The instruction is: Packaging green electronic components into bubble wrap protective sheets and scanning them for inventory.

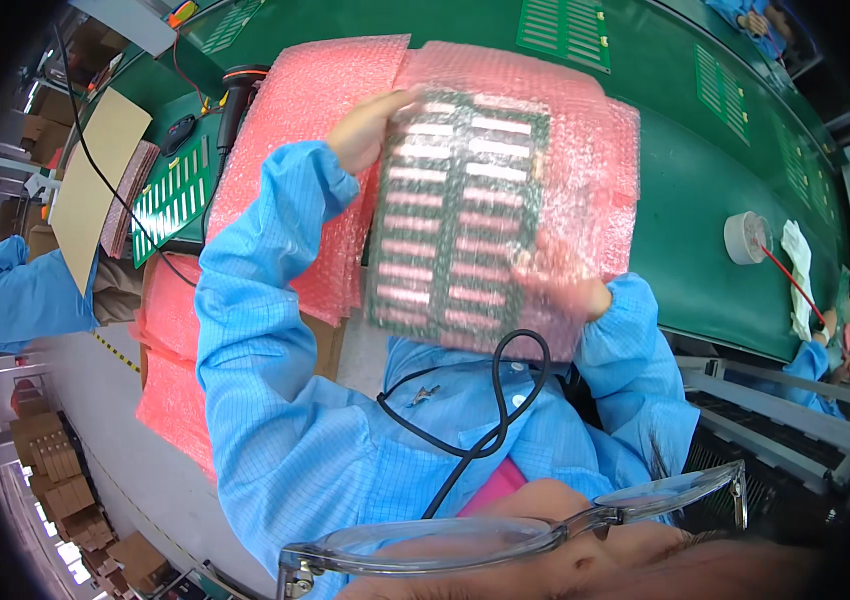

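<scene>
the stack of pink bubble wrap (290, 140) spreads at ten o'clock of the held work, probably within reach so a sheet comes easily and its softness guards the goods. a further pink sheet (590, 130) reaches from twelve to three o'clock; its clear sheen lies over the slotted green panel (457, 215), which sits mid-view before the chest, likely kept close so both edges can be managed. the left hand (370, 130) is clamped on the wrapped panel at its ten o'clock corner, seemingly to steady it. the right hand (557, 272), at four o'clock, is blurred behind glossy film; i cannot tell whether its fingers are closed.

the green tabletop (685, 265) runs from eleven round to four o'clock. grey floor (135, 430) shows at eight, with brown cartons (55, 465) stacked beyond; a co-worker's blue sleeve (30, 295) is at nine. loose slotted panels lie at one (565, 35) and two o'clock (720, 90), another (173, 200) at nine. smallest are a white roll-like pot (745, 238) at three and a dark mouse (180, 132) at ten.
</scene>
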The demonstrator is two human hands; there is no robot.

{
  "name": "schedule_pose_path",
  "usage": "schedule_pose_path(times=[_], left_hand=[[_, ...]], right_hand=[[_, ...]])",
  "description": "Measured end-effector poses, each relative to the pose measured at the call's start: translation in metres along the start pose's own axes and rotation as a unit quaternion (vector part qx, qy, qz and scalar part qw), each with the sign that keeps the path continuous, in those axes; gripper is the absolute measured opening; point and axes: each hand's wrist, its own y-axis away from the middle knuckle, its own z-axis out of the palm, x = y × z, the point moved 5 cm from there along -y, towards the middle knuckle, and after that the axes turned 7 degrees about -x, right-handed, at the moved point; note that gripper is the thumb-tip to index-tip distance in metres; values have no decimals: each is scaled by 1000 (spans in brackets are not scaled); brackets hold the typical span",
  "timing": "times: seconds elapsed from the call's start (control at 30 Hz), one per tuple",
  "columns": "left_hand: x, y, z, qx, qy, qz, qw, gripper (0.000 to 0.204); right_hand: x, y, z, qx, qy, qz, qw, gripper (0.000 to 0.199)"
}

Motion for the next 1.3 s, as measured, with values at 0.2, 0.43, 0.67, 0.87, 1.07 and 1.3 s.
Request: schedule_pose_path(times=[0.2,0.43,0.67,0.87,1.07,1.3], left_hand=[[-4,30,10,-19,194,33,980,28],[-3,24,18,-25,157,66,985,28],[-1,27,10,-38,144,69,986,30],[-5,37,-22,-84,-214,109,967,18],[8,52,-15,-63,-142,180,971,18],[-11,48,9,-43,-53,37,997,12]], right_hand=[[-51,29,2,-57,178,-54,981,39],[-85,18,-88,327,-8,-164,931,41],[-110,-27,-81,209,-56,-189,958,23],[-95,-27,-103,186,32,-178,966,10],[-104,-26,-105,64,135,-335,930,9],[-91,-32,-115,17,-39,-212,976,38]])
